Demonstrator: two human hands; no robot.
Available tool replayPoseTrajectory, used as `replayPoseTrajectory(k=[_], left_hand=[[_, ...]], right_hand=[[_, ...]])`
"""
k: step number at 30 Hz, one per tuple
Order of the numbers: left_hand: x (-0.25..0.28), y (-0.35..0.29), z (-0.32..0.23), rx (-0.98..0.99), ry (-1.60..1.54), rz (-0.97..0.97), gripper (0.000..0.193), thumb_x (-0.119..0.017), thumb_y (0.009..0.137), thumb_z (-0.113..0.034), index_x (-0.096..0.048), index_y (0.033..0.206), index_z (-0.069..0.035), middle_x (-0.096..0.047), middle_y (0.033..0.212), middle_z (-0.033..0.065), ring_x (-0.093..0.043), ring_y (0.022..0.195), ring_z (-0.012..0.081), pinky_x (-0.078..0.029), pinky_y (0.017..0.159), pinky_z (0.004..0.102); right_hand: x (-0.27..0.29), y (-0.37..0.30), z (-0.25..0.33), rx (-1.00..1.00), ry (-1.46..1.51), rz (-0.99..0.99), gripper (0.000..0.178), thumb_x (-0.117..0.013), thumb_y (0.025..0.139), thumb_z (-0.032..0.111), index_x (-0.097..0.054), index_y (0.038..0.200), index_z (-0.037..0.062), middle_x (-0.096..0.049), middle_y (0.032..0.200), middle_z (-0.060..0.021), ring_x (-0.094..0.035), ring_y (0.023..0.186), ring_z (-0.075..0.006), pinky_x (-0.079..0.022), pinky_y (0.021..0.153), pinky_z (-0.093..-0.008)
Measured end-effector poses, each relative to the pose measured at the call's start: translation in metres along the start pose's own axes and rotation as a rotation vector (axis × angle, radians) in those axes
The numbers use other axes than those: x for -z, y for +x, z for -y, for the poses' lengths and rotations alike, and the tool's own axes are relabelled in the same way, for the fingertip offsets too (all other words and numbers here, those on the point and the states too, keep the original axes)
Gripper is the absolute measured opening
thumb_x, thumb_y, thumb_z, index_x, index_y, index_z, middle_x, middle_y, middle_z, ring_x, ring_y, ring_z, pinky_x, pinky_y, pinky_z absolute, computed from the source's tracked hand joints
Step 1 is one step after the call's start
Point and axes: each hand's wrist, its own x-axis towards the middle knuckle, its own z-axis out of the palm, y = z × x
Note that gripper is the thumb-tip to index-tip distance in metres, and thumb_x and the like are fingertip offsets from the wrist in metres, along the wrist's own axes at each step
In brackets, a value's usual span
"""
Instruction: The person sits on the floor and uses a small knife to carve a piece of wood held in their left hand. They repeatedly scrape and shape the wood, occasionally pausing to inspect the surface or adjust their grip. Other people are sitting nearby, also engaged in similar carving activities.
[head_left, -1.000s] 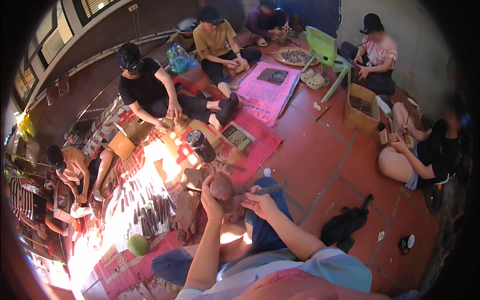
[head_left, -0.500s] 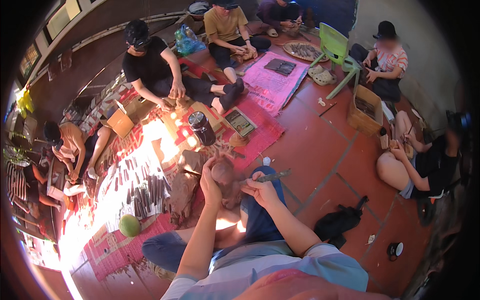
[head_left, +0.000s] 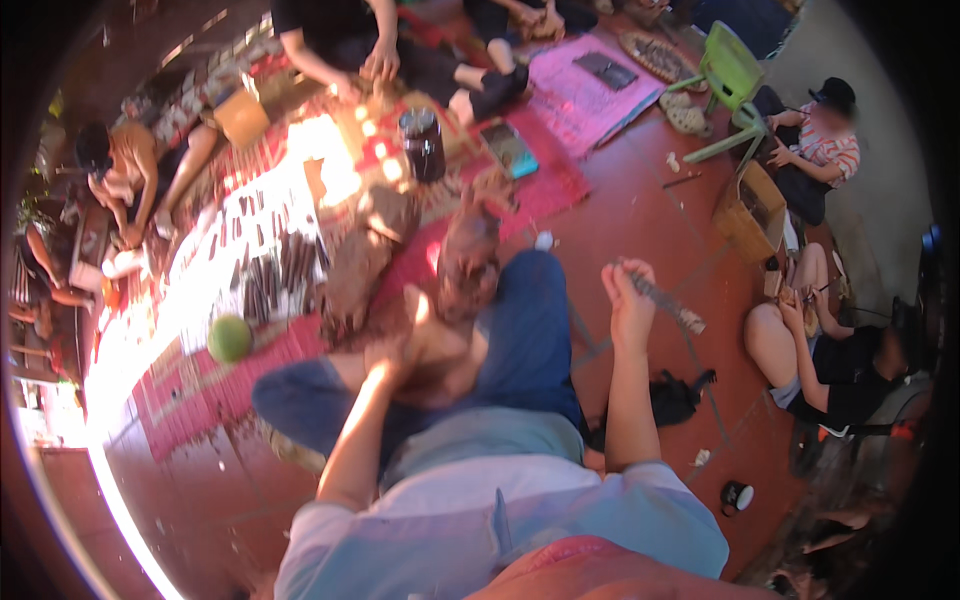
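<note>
My right hand (head_left: 632, 300) is raised over the floor tiles, right of my knee, with its fingers closed round a slim grey chisel-like tool (head_left: 668, 302) whose far end points down to the right. My left hand (head_left: 390, 352) is low at my bare foot (head_left: 436, 335); blur hides its fingers. A brown carved wooden figure (head_left: 468, 262) stands beyond my foot, beside my bent knee, with neither hand on it. Left of it lie more rough brown wood pieces (head_left: 352, 278).
Dark slim tools cover a white sheet (head_left: 205, 305) at left, near a green ball-like fruit (head_left: 230, 339). Beyond are a dark metal flask (head_left: 422, 145) and a tablet (head_left: 508, 148). A black bag (head_left: 672, 398) lies at right; a green chair (head_left: 728, 70) stands far right. Several people sit around.
My left hand has let go of the wooden figure and dropped toward my foot. My right hand has moved right, away from the figure, with the tool. The view has tilted down.
</note>
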Motion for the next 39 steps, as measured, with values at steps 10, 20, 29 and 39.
replayPoseTrajectory(k=[10,20,29,39], left_hand=[[-0.02,0.023,0.014,0.061,0.147,0.146,0.061,-0.024,0.096,-0.047,-0.067,0.087,-0.004,-0.066,0.086,0.0213,-0.064,0.083,0.0381,-0.052,0.071,0.0456],[0.004,0.005,-0.021,0.152,0.116,0.313,0.07,-0.025,0.093,-0.053,-0.067,0.093,0.002,-0.066,0.092,0.0221,-0.064,0.09,0.0362,-0.048,0.079,0.048],[0.041,0.042,-0.019,-0.138,-0.734,0.138,0.04,-0.045,0.093,-0.036,-0.058,0.112,-0.003,-0.06,0.111,0.0188,-0.059,0.103,0.0316,-0.046,0.087,0.0399],[0.213,0.103,-0.166,-0.66,-0.667,-0.439,0.039,-0.047,0.093,-0.028,-0.05,0.125,-0.005,-0.058,0.113,0.0123,-0.054,0.105,0.0228,-0.041,0.091,0.0326]], right_hand=[[-0.021,-0.052,-0.009,-0.153,-0.144,0.215,0.012,-0.06,0.086,0.001,-0.053,0.096,0.0007,-0.058,0.09,-0.0073,-0.062,0.079,-0.0137,-0.056,0.077,-0.0287],[0.001,-0.071,-0.025,-0.3,-0.193,0.303,0.011,-0.063,0.083,-0.003,-0.061,0.093,-0.0043,-0.063,0.094,-0.0106,-0.064,0.087,-0.0173,-0.055,0.08,-0.0274],[-0.074,-0.061,0.001,-0.043,-0.259,0.377,0.005,-0.055,0.089,0.0,-0.05,0.087,-0.0006,-0.061,0.086,-0.0093,-0.065,0.081,-0.0167,-0.054,0.069,-0.0266],[-0.12,-0.053,-0.023,0.475,-0.917,0.508,0.01,-0.062,0.077,0.001,-0.052,0.081,0.0033,-0.057,0.069,-0.0096,-0.06,0.061,-0.0229,-0.046,0.055,-0.0322]])
